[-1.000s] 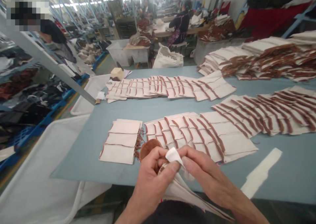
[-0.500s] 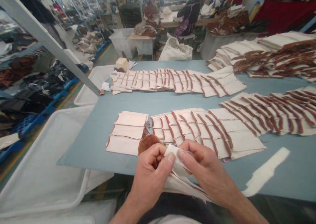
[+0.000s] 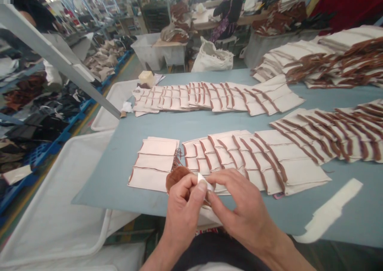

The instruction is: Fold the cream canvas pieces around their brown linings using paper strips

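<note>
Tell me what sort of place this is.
Probably a sewing workshop: rows of cream cloth pieces with brown trim cover the table, stacks of more lie behind, and a person sits farther back.

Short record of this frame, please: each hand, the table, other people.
Left hand: pinches a white cloth by thumb and forefinger; a brown round patch shows just behind it
Right hand: pinches the same cloth from the other side
Table: blue, rows of overlapping cream pieces with brown trim; a white strip at right
Others: a person seated at a far table
</note>
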`<state>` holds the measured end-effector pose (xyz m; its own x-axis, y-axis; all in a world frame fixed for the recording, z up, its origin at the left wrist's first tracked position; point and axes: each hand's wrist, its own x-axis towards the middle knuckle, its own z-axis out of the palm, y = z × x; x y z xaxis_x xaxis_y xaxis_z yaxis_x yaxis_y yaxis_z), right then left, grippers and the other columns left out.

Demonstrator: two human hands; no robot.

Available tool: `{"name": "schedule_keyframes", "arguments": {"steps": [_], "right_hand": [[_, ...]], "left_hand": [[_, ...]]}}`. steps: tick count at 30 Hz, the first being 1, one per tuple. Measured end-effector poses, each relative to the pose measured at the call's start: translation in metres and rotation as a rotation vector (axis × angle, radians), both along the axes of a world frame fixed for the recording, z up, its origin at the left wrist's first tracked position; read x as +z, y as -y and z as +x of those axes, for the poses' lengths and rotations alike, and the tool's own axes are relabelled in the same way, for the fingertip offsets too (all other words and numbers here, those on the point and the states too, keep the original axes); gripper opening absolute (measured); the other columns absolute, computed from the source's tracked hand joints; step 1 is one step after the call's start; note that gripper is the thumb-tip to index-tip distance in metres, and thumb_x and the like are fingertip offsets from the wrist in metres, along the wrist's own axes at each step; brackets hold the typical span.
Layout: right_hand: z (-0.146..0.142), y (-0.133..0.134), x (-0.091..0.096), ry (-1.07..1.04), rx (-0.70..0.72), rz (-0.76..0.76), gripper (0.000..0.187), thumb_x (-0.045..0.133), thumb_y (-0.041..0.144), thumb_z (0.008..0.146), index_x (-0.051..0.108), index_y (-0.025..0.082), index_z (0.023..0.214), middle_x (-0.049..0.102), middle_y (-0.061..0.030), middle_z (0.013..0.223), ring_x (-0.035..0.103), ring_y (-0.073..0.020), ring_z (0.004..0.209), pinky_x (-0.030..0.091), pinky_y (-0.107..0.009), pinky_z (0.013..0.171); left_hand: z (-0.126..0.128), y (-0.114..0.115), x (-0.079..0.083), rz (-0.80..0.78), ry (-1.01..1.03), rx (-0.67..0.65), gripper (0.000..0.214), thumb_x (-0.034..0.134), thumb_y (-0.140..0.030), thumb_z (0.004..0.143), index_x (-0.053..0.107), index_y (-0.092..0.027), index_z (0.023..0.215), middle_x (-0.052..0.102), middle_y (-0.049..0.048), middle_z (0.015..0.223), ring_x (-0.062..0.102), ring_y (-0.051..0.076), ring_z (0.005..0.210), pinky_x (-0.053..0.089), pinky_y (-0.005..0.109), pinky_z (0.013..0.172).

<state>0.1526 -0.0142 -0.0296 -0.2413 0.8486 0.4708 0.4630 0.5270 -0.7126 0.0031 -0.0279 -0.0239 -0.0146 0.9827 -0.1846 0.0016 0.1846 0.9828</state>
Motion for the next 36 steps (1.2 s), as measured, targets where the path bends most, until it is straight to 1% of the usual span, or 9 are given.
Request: {"name": "schedule_keyframes", "arguments": {"steps": [6,9,15,20,22,25,28,32,36], "right_hand": [[0.002,-0.003,-0.005,-0.191,-0.044,-0.301,0.003,0.067,0.023,0.092,0.069,0.024,0.094,0.076,-0.003,0.089,0.071,-0.0202,0.083,0.054,-0.031,0.078],[0.002,-0.009,-0.013,-0.409,-0.068,-0.537,0.02,0.064,0.038,0.095,0.069,0.022,0.084,0.072,-0.0025,0.078,0.068,-0.0188,0.074,0.053,-0.029,0.07],[-0.003,-0.005,-0.041,-0.635,-0.111,-0.83,0.052,0.064,0.071,0.087,0.057,0.021,0.074,0.056,0.0022,0.061,0.049,-0.0133,0.056,0.043,-0.025,0.054],[-0.007,0.017,-0.069,-0.66,-0.153,-1.034,0.059,0.064,0.08,0.08,0.055,0.022,0.077,0.05,0.0054,0.056,0.043,-0.0116,0.05,0.038,-0.024,0.05],[-0.009,0.026,-0.08,-0.66,-0.135,-1.1,0.061,0.064,0.082,0.078,0.054,0.022,0.077,0.048,0.0066,0.054,0.041,-0.0105,0.047,0.035,-0.023,0.047],[-0.012,0.036,-0.091,-0.648,-0.078,-1.169,0.061,0.063,0.082,0.078,0.052,0.021,0.075,0.046,0.0075,0.054,0.038,-0.009,0.043,0.032,-0.022,0.044],[-0.016,0.038,-0.096,-0.627,-0.036,-1.207,0.061,0.062,0.081,0.079,0.053,0.021,0.077,0.046,0.0077,0.056,0.036,-0.0082,0.043,0.032,-0.021,0.043],[-0.006,0.028,-0.089,-0.584,-0.031,-1.174,0.06,0.063,0.081,0.078,0.055,0.021,0.079,0.047,0.0069,0.057,0.036,-0.0089,0.045,0.031,-0.021,0.044],[0.022,0.011,-0.054,-0.457,-0.047,-0.935,0.043,0.07,0.062,0.084,0.06,0.021,0.074,0.053,0.0034,0.062,0.043,-0.0116,0.056,0.035,-0.023,0.05]], "left_hand": [[0.001,0.005,-0.009,0.057,-0.147,-0.042,0.059,0.038,-0.065,0.103,0.07,-0.017,0.091,0.066,0.0048,0.076,0.06,0.019,0.073,0.047,0.026,0.066],[0.007,0.007,-0.014,-0.002,-0.027,-0.103,0.062,0.036,-0.071,0.1,0.067,-0.018,0.102,0.064,0.0033,0.075,0.059,0.018,0.066,0.046,0.027,0.061],[0.015,0.012,-0.035,-0.014,-0.003,0.109,0.064,0.035,-0.076,0.098,0.048,-0.021,0.067,0.046,-0.002,0.063,0.039,0.013,0.057,0.034,0.027,0.055],[0.0,0.035,-0.046,-0.108,-0.009,-0.081,0.07,0.018,-0.077,0.098,0.044,-0.022,0.066,0.039,-0.0025,0.062,0.032,0.014,0.057,0.027,0.029,0.054],[-0.009,0.045,-0.041,-0.081,-0.097,-0.203,0.062,0.029,-0.071,0.1,0.046,-0.021,0.068,0.039,-0.0028,0.064,0.034,0.014,0.059,0.029,0.028,0.058],[-0.022,0.058,-0.027,-0.092,-0.272,-0.324,0.034,0.058,-0.047,0.091,0.05,-0.02,0.072,0.047,-0.0022,0.07,0.042,0.015,0.067,0.034,0.027,0.066],[-0.03,0.069,-0.018,-0.128,-0.399,-0.325,0.018,0.06,-0.03,0.084,0.052,-0.02,0.073,0.054,-0.0013,0.073,0.048,0.015,0.07,0.037,0.026,0.07],[-0.031,0.071,-0.02,-0.153,-0.411,-0.23,0.03,0.055,-0.035,0.095,0.06,-0.018,0.071,0.058,-0.0007,0.069,0.051,0.015,0.067,0.039,0.025,0.068],[-0.027,0.053,-0.016,-0.133,-0.219,-0.153,0.038,0.054,-0.045,0.098,0.069,-0.015,0.08,0.062,0.0012,0.073,0.051,0.014,0.067,0.04,0.024,0.066]]}}
